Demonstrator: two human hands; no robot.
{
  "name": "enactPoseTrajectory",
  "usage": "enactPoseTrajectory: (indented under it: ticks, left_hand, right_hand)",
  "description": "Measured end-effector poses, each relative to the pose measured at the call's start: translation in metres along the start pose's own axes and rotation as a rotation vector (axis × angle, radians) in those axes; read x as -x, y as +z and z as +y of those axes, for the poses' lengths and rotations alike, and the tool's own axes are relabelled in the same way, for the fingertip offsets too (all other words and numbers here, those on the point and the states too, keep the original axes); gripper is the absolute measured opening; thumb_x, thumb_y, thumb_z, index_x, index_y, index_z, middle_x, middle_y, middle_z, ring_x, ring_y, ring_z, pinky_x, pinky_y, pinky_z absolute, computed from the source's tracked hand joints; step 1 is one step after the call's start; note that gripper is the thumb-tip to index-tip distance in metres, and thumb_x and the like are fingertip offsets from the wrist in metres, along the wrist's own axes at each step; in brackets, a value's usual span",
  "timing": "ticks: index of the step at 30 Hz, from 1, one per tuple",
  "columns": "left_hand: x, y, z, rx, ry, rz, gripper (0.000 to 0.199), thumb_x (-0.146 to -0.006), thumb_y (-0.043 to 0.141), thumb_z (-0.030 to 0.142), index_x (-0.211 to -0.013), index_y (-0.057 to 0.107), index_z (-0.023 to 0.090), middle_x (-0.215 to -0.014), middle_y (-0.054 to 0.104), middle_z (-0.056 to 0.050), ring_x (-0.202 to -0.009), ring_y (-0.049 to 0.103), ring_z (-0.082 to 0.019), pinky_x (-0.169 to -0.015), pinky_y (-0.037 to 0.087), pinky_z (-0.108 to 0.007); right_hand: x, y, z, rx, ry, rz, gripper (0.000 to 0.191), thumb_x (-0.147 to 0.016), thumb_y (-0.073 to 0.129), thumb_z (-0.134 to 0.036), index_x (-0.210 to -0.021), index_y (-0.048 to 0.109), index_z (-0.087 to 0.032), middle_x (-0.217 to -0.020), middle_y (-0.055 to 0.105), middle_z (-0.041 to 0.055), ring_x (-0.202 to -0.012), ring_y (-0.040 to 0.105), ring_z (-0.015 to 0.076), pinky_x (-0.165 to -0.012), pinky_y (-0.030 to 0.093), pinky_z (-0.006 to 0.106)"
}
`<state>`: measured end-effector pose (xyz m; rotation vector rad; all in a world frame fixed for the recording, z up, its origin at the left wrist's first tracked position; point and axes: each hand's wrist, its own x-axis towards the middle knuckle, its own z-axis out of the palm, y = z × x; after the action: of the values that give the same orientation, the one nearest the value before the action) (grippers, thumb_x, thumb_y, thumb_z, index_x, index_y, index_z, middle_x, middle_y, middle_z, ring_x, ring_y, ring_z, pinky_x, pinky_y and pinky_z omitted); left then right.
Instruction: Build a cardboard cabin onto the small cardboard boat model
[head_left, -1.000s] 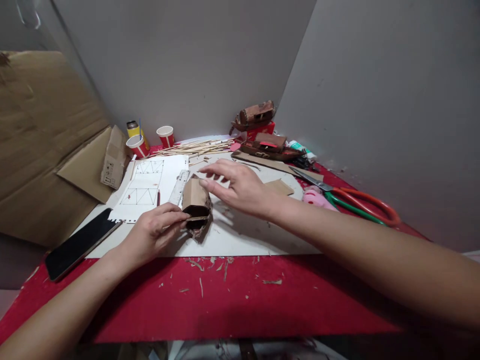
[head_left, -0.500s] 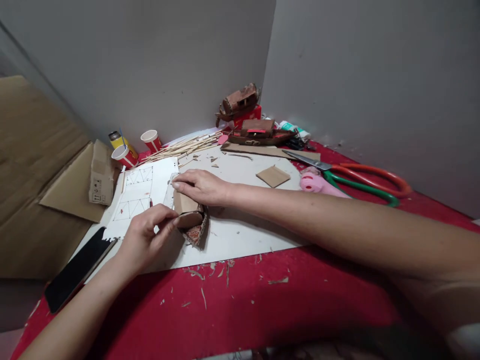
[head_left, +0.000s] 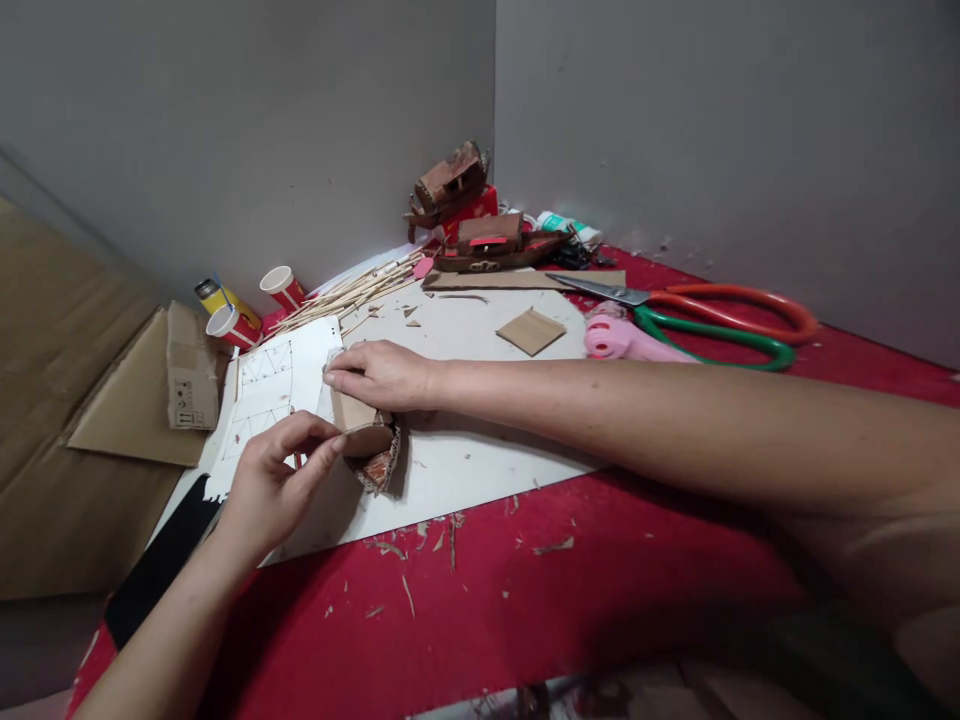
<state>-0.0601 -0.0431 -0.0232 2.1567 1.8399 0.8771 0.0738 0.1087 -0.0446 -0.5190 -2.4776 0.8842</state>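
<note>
A small cardboard model boat (head_left: 377,472) stands on the white board (head_left: 480,425), its reddish-brown pointed end towards me. On top of it is a tan curved cardboard cover (head_left: 349,412). My right hand (head_left: 384,375) lies over the far part of the cover, fingers wrapped round it. Between thumb and forefinger, my left hand (head_left: 274,480) pinches the edge of a rounded cardboard piece (head_left: 369,440) at the near end of the cover. The boat's far end is hidden by my right hand.
Scissors (head_left: 637,297) with orange and green handles lie right, beside a pink tool (head_left: 619,338) and a cardboard square (head_left: 531,330). Behind are wooden sticks (head_left: 356,290), brown model boats (head_left: 491,243) and paper cups (head_left: 282,287). A black phone (head_left: 161,560) and large cardboard (head_left: 67,400) are left.
The whole view has shifted slightly, so most things sit further left in the picture. My hands keep nearly the same hold on the boat and the rounded piece.
</note>
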Motion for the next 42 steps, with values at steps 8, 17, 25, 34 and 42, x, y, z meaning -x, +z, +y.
enactPoseTrajectory:
  ticks: [8, 17, 25, 34, 42]
  left_hand:
    - [-0.001, -0.003, 0.001, -0.037, 0.006, -0.011, 0.011, -0.089, 0.062, 0.021, -0.078, 0.064, 0.018, -0.069, 0.063, 0.003, -0.061, 0.057, -0.01, -0.059, 0.047, -0.021]
    - [-0.004, -0.004, 0.002, 0.018, -0.018, -0.051, 0.013, -0.09, 0.061, 0.022, -0.078, 0.063, 0.019, -0.066, 0.06, 0.004, -0.055, 0.053, -0.008, -0.056, 0.046, -0.021]
    - [-0.006, -0.008, 0.001, -0.066, 0.096, -0.043, 0.015, -0.09, 0.059, 0.017, -0.075, 0.06, 0.018, -0.066, 0.058, 0.003, -0.06, 0.053, -0.01, -0.058, 0.043, -0.022]
    - [0.0, 0.002, -0.008, -0.066, 0.188, 0.025, 0.012, -0.09, 0.059, 0.013, -0.078, 0.061, 0.017, -0.069, 0.062, 0.002, -0.063, 0.056, -0.01, -0.06, 0.043, -0.021]
    - [0.004, 0.005, -0.01, -0.031, 0.134, 0.06, 0.017, -0.089, 0.059, 0.016, -0.072, 0.057, 0.018, -0.065, 0.059, 0.003, -0.059, 0.053, -0.01, -0.056, 0.042, -0.021]
  right_hand:
    - [-0.001, 0.001, 0.001, -0.017, -0.009, -0.001, 0.028, -0.099, 0.047, -0.029, -0.103, 0.072, -0.016, -0.105, 0.074, 0.0077, -0.095, 0.062, 0.0176, -0.082, 0.041, 0.028]
    - [-0.003, 0.005, 0.005, -0.013, -0.028, 0.026, 0.027, -0.098, 0.048, -0.029, -0.104, 0.073, -0.017, -0.109, 0.074, 0.0087, -0.101, 0.063, 0.019, -0.088, 0.043, 0.03]
    - [-0.002, 0.01, 0.008, -0.013, -0.037, 0.045, 0.027, -0.098, 0.049, -0.029, -0.103, 0.073, -0.018, -0.107, 0.074, 0.0086, -0.1, 0.064, 0.0202, -0.089, 0.045, 0.031]
    - [-0.001, 0.01, 0.007, -0.023, -0.043, 0.045, 0.027, -0.098, 0.049, -0.028, -0.105, 0.073, -0.018, -0.11, 0.073, 0.0087, -0.103, 0.064, 0.0202, -0.093, 0.046, 0.033]
    - [-0.001, 0.009, 0.006, -0.01, -0.026, 0.033, 0.028, -0.098, 0.049, -0.03, -0.105, 0.073, -0.019, -0.109, 0.073, 0.0088, -0.103, 0.063, 0.0196, -0.092, 0.045, 0.031]
